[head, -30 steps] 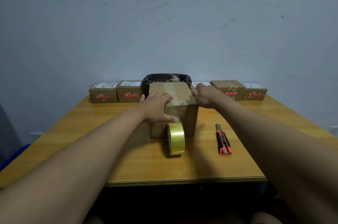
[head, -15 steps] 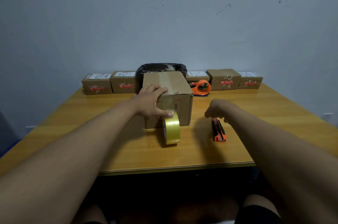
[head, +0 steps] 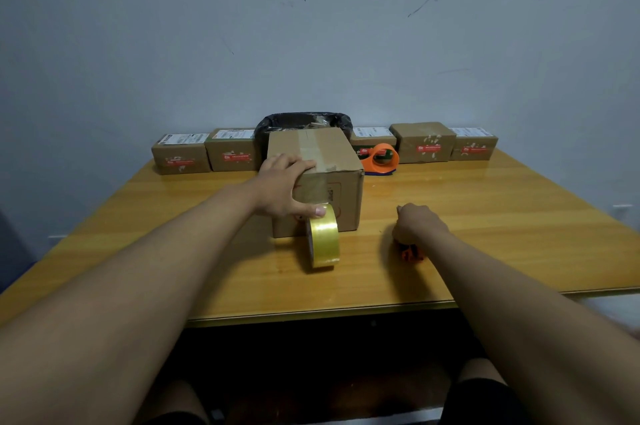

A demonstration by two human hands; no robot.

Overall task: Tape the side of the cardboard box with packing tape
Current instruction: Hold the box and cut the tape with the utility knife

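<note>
So the wooden table (head: 485, 216) is carrying everything here, and the cardboard box (head: 322, 182) is sitting about mid-table with a strip of tape already running down its top. The left hand (head: 282, 187) is gripping the box's near top-left corner, fingers spread over the top and thumb pressing against the front face right where the tape is coming off the packing tape roll (head: 323, 237). That roll is standing on edge, touching the front of the box. The right hand (head: 417, 223) is curling down over the orange utility knife (head: 410, 253), mostly hiding it, so I can't tell if it's actually gripping it yet. Looks to me like the cut is coming next. What could go wrong: if the thumb is letting up, the tape could peel back or wrinkle, and the roll could topple or roll toward the near edge since nothing's bracing it. Room-wise, the right side of the table is looking wide open, while the back edge is crowded with small boxes (head: 180, 154), a black-lined bin (head: 304, 121) and an orange tape dispenser (head: 381, 159).
</note>
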